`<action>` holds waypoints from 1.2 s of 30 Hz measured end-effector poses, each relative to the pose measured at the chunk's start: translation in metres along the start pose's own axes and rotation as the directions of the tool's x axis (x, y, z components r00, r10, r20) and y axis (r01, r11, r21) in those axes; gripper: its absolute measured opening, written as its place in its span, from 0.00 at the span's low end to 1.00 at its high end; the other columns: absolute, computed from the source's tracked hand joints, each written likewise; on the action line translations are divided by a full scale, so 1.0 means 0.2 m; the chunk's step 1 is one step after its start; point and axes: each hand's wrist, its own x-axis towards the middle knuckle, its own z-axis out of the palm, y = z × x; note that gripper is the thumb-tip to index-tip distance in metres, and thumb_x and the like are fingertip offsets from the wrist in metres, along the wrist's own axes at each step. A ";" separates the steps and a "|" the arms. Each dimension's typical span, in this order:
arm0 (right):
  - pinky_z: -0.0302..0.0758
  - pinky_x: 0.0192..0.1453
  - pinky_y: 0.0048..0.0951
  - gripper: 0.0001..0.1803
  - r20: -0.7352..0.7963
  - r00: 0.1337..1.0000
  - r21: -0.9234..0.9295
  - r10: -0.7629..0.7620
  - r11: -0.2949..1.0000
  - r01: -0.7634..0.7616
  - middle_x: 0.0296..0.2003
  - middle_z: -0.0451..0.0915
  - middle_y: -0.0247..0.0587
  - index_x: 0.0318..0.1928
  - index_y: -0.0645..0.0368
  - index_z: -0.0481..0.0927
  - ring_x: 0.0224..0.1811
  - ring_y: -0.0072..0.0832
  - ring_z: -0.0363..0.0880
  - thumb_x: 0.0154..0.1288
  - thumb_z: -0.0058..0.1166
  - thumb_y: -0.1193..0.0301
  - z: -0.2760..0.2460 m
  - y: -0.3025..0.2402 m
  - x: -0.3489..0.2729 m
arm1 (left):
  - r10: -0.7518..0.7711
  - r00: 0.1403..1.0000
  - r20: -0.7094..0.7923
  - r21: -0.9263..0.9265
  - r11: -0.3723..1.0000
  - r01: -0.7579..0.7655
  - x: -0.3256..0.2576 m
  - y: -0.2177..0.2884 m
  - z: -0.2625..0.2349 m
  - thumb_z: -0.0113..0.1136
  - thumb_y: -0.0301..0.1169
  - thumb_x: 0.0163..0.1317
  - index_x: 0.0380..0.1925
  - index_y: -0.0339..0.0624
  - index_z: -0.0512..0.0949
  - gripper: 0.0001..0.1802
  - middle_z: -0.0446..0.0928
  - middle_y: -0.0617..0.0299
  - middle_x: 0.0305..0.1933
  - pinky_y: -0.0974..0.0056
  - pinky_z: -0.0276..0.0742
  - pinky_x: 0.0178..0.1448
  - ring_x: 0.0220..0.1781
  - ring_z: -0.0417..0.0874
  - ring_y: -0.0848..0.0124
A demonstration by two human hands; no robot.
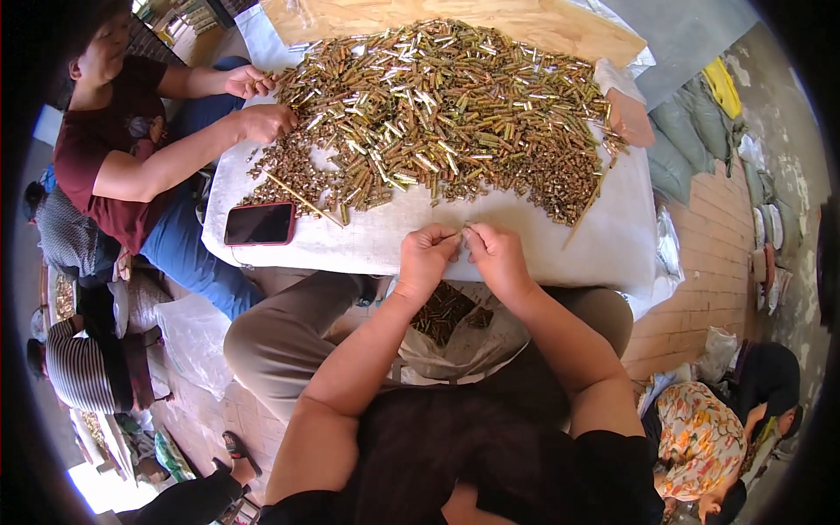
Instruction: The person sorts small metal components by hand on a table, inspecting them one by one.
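Note:
My left hand (426, 255) and my right hand (495, 255) meet at the near edge of the white-covered table (385, 241), fingertips pinched together on a small metal piece (461, 233). Whether both hands grip it is hard to tell; each has fingers closed on it. A big heap of small brass and silver metal pieces (437, 114) spreads across the table beyond my hands. Below my hands, a white bag (455, 346) on my lap holds several more of the brown pieces.
A person in a dark red shirt sits at the left with both hands (258, 101) in the heap. A phone with a red case (260, 224) lies near the table's left edge. A thin stick (302, 199) lies beside it. Another person crouches at lower right (709, 437).

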 end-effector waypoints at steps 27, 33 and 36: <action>0.72 0.31 0.35 0.09 0.108 0.971 -0.024 -0.213 0.976 0.217 0.26 0.76 0.45 0.41 0.64 0.77 0.27 0.38 0.76 0.61 0.50 0.75 -0.09 -0.11 -0.02 | -0.020 0.994 0.106 -0.213 0.976 0.043 -0.11 0.05 -0.01 0.54 0.29 0.63 0.33 0.38 0.78 0.07 0.71 0.69 0.19 0.77 0.56 0.20 0.16 0.61 0.85; 0.73 0.35 0.39 0.10 0.172 0.981 -0.132 -0.088 0.985 0.111 0.28 0.78 0.47 0.41 0.59 0.79 0.31 0.45 0.77 0.61 0.50 0.70 -0.12 -0.05 0.03 | -0.069 0.968 0.242 0.029 0.998 0.063 -0.08 0.07 -0.11 0.57 0.29 0.60 0.29 0.35 0.79 0.08 0.75 0.66 0.20 0.73 0.65 0.26 0.20 0.69 0.81; 0.74 0.34 0.35 0.12 0.085 0.985 -0.315 -0.151 0.934 0.171 0.30 0.78 0.45 0.44 0.59 0.78 0.30 0.38 0.78 0.62 0.52 0.68 -0.17 0.01 0.13 | -0.060 0.861 0.505 0.226 0.972 -0.065 -0.06 0.10 -0.15 0.58 0.29 0.56 0.28 0.33 0.80 0.09 0.80 0.59 0.24 0.66 0.74 0.35 0.25 0.78 0.72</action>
